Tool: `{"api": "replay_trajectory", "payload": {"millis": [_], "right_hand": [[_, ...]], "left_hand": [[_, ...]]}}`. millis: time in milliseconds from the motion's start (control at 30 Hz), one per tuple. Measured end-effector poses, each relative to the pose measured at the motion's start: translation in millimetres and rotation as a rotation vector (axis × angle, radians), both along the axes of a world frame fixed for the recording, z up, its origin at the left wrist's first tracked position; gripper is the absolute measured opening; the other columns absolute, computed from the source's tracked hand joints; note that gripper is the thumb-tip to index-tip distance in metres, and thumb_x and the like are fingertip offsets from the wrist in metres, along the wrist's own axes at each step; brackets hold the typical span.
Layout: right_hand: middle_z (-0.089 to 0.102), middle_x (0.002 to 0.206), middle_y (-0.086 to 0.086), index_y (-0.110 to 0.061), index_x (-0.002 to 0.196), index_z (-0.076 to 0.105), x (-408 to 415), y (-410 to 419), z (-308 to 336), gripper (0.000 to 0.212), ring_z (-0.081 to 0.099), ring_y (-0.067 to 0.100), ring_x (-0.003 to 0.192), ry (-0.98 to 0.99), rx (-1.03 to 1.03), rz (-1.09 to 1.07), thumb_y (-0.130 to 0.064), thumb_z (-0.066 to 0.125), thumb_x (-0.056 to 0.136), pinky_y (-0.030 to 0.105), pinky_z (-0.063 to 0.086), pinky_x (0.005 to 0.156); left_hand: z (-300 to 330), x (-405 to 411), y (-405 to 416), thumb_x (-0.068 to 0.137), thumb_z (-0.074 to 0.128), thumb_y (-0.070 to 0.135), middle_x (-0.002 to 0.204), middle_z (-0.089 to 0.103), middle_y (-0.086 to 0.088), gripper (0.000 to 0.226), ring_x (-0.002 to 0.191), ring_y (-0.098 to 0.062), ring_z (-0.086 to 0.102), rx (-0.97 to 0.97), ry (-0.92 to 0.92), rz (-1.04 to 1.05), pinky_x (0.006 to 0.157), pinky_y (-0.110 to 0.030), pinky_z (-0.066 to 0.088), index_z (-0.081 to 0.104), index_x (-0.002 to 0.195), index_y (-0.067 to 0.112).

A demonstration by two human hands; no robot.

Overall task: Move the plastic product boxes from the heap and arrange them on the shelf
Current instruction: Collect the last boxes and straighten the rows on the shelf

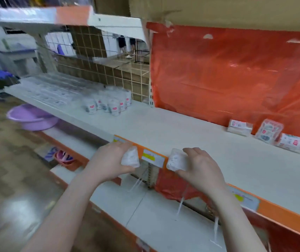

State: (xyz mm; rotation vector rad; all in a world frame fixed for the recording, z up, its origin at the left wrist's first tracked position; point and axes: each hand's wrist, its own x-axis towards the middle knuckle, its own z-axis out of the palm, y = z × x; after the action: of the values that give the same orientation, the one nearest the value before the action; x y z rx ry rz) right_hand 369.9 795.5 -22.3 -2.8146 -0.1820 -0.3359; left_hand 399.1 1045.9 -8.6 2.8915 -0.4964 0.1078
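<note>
Now, hands: left hand (109,160) grips one plastic box (130,158), right hand (199,167) another box (176,160).
Risk: both hang off the shelf (191,135) front edge; a loose grip drops them.

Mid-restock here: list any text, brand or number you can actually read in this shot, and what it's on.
No text is readable.
Price tags on the shelf edge: yellow and white, print blurred.
Boxes arranged on the shelf: red label patches, too small.
Packs at the right: red marks and print, blurred.
Boxes in the left hand and right hand: no print visible.
</note>
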Motion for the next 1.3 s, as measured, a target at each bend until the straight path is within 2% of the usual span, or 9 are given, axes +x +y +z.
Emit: {"api": "replay_trajectory", "payload": {"millis": [100, 300, 467, 567, 700, 833, 1033, 1167, 1300], "right_hand": [[0.055, 0.118, 0.001, -0.019, 0.122, 0.051, 9, 57, 0, 0.05, 0.048, 0.021, 0.113, 0.028, -0.013, 0.061, -0.039, 0.063, 0.077, 0.029, 0.039, 0.091], [0.055, 0.116, 0.002, -0.019, 0.121, 0.051, 34, 147, 10, 0.052, 0.048, 0.022, 0.112, 0.048, -0.028, 0.17, -0.035, 0.064, 0.074, 0.03, 0.039, 0.09], [0.056, 0.117, 0.001, -0.017, 0.12, 0.052, 61, 211, 11, 0.049, 0.049, 0.021, 0.112, 0.051, -0.043, 0.253, -0.035, 0.064, 0.075, 0.03, 0.04, 0.089], [0.056, 0.117, 0.002, -0.017, 0.119, 0.053, 81, 251, 11, 0.046, 0.049, 0.021, 0.112, 0.047, -0.039, 0.296, -0.033, 0.063, 0.077, 0.03, 0.04, 0.088], [0.056, 0.117, 0.002, -0.017, 0.12, 0.052, 120, 309, 7, 0.047, 0.049, 0.022, 0.111, 0.059, -0.032, 0.354, -0.033, 0.062, 0.078, 0.027, 0.038, 0.088], [0.057, 0.117, 0.004, -0.015, 0.12, 0.053, 173, 367, 5, 0.047, 0.049, 0.022, 0.11, 0.051, -0.001, 0.368, -0.033, 0.062, 0.078, 0.026, 0.036, 0.086], [0.056, 0.12, 0.004, -0.016, 0.125, 0.052, 247, 439, 10, 0.052, 0.049, 0.022, 0.113, 0.055, 0.016, 0.351, -0.032, 0.064, 0.077, 0.028, 0.038, 0.089], [0.054, 0.124, 0.003, -0.017, 0.129, 0.049, 280, 476, 13, 0.057, 0.048, 0.021, 0.115, 0.062, -0.015, 0.344, -0.033, 0.064, 0.077, 0.026, 0.037, 0.09], [0.053, 0.126, 0.003, -0.016, 0.131, 0.047, 307, 512, 14, 0.059, 0.047, 0.021, 0.118, 0.078, -0.022, 0.346, -0.032, 0.063, 0.077, 0.026, 0.035, 0.095]], "left_hand": [[1, -7, 60, 0.074, 0.068, 0.053, 0.128, 0.053, 0.003, 0.069, 0.117, -0.018, 0.049, 0.011, -0.003, 0.064, 0.09, -0.029, 0.042, 0.044, 0.134, 0.027], [1, -7, 152, 0.074, 0.069, 0.054, 0.134, 0.051, 0.003, 0.077, 0.121, -0.017, 0.047, -0.025, -0.009, 0.164, 0.1, -0.033, 0.04, 0.041, 0.139, 0.024], [-10, -3, 211, 0.073, 0.069, 0.051, 0.136, 0.049, 0.007, 0.077, 0.122, -0.013, 0.045, -0.088, 0.003, 0.265, 0.099, -0.026, 0.037, 0.04, 0.14, 0.027], [-15, 7, 247, 0.074, 0.068, 0.052, 0.138, 0.047, 0.009, 0.077, 0.124, -0.012, 0.044, -0.084, 0.02, 0.322, 0.1, -0.027, 0.038, 0.037, 0.141, 0.029], [-16, 35, 299, 0.074, 0.069, 0.048, 0.131, 0.051, 0.01, 0.071, 0.117, -0.012, 0.048, -0.089, 0.023, 0.38, 0.094, -0.027, 0.041, 0.043, 0.138, 0.03], [-11, 81, 352, 0.072, 0.073, 0.043, 0.114, 0.056, 0.008, 0.058, 0.106, -0.017, 0.054, -0.089, 0.036, 0.404, 0.085, -0.029, 0.043, 0.053, 0.124, 0.026], [-5, 148, 430, 0.071, 0.077, 0.042, 0.121, 0.058, 0.007, 0.066, 0.111, -0.014, 0.055, -0.108, 0.034, 0.428, 0.078, -0.021, 0.036, 0.052, 0.129, 0.026], [-5, 176, 471, 0.069, 0.078, 0.044, 0.124, 0.058, 0.008, 0.07, 0.113, -0.013, 0.055, -0.117, 0.044, 0.454, 0.081, -0.023, 0.039, 0.052, 0.13, 0.025], [-3, 206, 511, 0.068, 0.079, 0.042, 0.124, 0.058, 0.01, 0.07, 0.111, -0.014, 0.054, -0.104, 0.017, 0.452, 0.073, -0.019, 0.032, 0.052, 0.131, 0.026]]}}
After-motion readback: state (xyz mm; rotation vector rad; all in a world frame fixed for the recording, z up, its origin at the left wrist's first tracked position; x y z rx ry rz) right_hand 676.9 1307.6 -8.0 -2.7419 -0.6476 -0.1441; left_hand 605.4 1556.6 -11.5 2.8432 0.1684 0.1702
